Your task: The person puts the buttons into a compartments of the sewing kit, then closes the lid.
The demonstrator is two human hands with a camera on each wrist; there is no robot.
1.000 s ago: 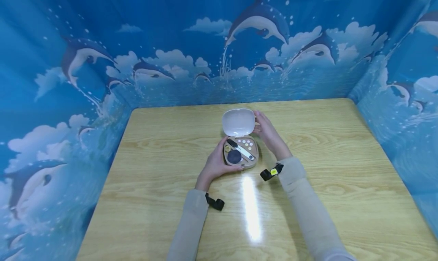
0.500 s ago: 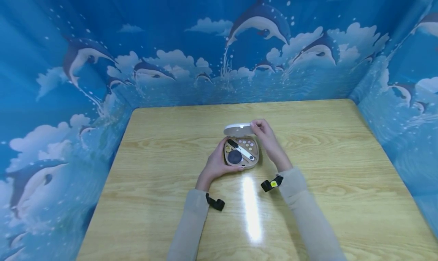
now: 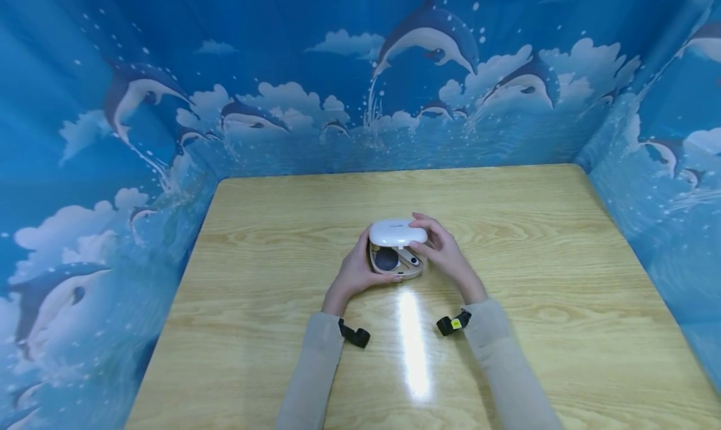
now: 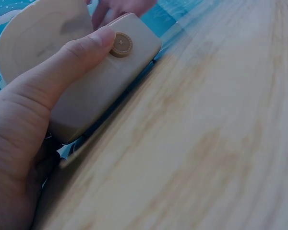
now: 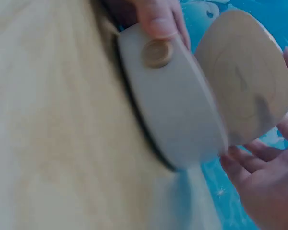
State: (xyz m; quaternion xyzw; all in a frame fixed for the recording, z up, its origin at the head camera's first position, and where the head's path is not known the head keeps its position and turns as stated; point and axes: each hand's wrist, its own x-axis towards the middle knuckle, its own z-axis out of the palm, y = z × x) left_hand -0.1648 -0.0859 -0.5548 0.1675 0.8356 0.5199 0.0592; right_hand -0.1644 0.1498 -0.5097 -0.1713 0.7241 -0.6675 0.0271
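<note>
A small rounded case has a beige base point(image 4: 96, 91) and a white hinged lid point(image 3: 397, 233), which is tilted partway down over it. My left hand point(image 3: 357, 267) grips the base from the left, its thumb along the front beside a round brown button-like catch point(image 4: 121, 44). On the right, my right hand point(image 3: 447, 251) holds the lid's edge between thumb and fingers. Under the lid I see a dark round disc point(image 3: 386, 260) and part of a white tool point(image 3: 413, 260) with a black dot. The back of the case's inside is hidden.
The case is on a wood-grain table point(image 3: 270, 230), a streak of light reflected in front of it. A blue curtain point(image 3: 315, 73) printed with dolphins hangs behind the table and along both sides. Each wrist wears a small black camera point(image 3: 355, 336).
The lid has swung from upright, forward and down over the base. My right hand has moved with it toward the front, covering the back of the contents. My left hand has stayed put.
</note>
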